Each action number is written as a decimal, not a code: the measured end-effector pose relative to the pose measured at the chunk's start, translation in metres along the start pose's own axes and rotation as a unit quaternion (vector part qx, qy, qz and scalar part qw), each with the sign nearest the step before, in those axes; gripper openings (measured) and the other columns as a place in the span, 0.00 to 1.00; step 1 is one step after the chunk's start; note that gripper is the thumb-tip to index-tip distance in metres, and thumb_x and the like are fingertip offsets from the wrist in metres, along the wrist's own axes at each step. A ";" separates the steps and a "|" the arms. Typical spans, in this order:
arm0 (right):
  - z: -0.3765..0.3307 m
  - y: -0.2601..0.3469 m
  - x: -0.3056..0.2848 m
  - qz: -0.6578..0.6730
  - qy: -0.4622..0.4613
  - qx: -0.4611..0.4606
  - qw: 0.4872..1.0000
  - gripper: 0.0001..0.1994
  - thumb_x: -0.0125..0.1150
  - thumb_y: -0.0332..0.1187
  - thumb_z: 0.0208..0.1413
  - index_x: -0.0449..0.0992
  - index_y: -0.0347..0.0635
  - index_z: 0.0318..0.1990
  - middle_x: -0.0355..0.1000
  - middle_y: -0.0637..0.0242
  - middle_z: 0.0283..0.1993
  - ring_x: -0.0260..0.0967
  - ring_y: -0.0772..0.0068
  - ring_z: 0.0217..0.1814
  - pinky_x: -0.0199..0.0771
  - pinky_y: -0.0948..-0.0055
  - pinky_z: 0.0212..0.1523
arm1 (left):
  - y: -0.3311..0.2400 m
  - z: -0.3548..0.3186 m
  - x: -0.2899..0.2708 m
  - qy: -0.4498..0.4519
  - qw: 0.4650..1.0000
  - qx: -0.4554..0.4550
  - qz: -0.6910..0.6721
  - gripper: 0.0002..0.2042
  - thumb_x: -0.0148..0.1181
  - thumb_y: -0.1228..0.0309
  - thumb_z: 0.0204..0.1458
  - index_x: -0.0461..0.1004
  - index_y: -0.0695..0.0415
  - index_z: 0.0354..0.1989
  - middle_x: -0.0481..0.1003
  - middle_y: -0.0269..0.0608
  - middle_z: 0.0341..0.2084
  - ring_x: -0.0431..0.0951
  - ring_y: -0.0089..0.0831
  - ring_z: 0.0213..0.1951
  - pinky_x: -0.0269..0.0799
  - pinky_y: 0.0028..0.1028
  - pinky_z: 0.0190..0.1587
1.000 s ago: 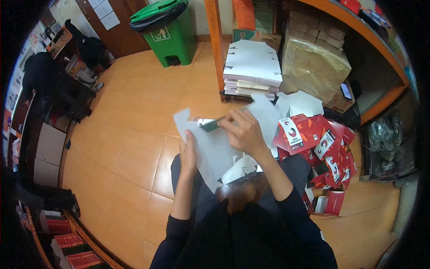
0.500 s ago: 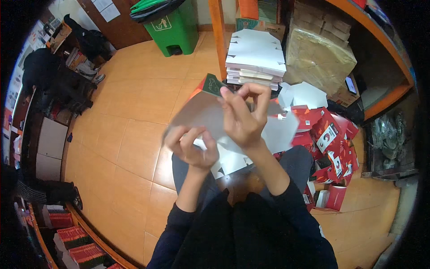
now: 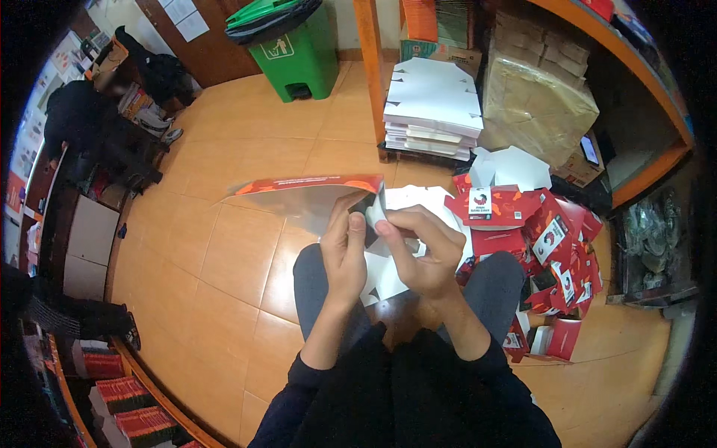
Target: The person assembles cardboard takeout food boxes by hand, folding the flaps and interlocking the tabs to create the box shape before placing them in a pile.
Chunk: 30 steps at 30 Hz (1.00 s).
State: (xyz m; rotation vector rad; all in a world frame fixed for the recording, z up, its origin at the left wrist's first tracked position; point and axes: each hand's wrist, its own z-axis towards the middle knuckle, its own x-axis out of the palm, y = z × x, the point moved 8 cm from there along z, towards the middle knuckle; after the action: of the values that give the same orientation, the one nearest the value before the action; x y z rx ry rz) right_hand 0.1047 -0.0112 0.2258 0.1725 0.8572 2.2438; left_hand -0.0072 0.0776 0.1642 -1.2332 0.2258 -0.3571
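Note:
A carton blank (image 3: 295,200), red and orange printed outside and pale grey inside, is bent between my hands above my lap. Its long panel sticks out to the left. My left hand (image 3: 345,257) is closed on its right end, fingers inside the fold and thumb toward me. My right hand (image 3: 427,254) pinches the flap at that same end between thumb and fingers; the fingertips are partly hidden behind the card. Below and beyond the hands, white flat card (image 3: 382,280) lies between my knees.
To the right is a heap of red folded cartons (image 3: 549,239). A stack of white card (image 3: 433,93) stands ahead beside an orange post (image 3: 369,67) and a plastic-wrapped bundle (image 3: 530,104). A green bin (image 3: 295,63) is far left of it. Shelved red packets (image 3: 123,392) sit lower left.
The blank has turned, so its printed edge now runs across the top and its panel points left. My left hand has moved up and right; both hands have come together at the folded end.

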 end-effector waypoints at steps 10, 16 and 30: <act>-0.008 -0.005 0.035 -0.228 0.115 -0.081 0.964 0.22 0.63 0.26 0.47 0.76 0.52 0.53 0.71 0.66 0.39 0.70 0.67 0.34 0.70 0.73 0.30 | -0.009 0.006 -0.036 -0.194 0.954 0.003 -0.227 0.11 0.47 0.69 0.64 0.72 0.66 0.41 0.72 0.40 0.40 0.71 0.19 0.36 0.69 0.22 0.38; -0.019 -0.014 0.025 -0.142 0.109 0.031 0.983 0.25 0.60 0.20 0.46 0.73 0.44 0.56 0.69 0.62 0.34 0.71 0.63 0.31 0.74 0.67 0.34 | -0.015 0.014 -0.056 -0.248 0.954 0.039 -0.165 0.10 0.54 0.69 0.62 0.72 0.63 0.45 0.75 0.39 0.39 0.76 0.23 0.40 0.75 0.26 0.38; -0.002 0.002 0.037 -0.084 0.057 0.003 0.995 0.08 0.61 0.17 0.46 0.78 0.34 0.35 0.72 0.60 0.30 0.74 0.62 0.29 0.74 0.68 0.29 | 0.017 -0.015 -0.036 -0.215 0.974 0.022 -0.071 0.09 0.55 0.72 0.61 0.75 0.65 0.43 0.76 0.40 0.33 0.76 0.21 0.33 0.72 0.20 0.30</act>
State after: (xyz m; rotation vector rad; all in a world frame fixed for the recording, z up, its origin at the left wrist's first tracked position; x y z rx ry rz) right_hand 0.0758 0.0113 0.2209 -0.0243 0.9056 2.1099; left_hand -0.0433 0.0828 0.1419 -1.2553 -0.2426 -0.2076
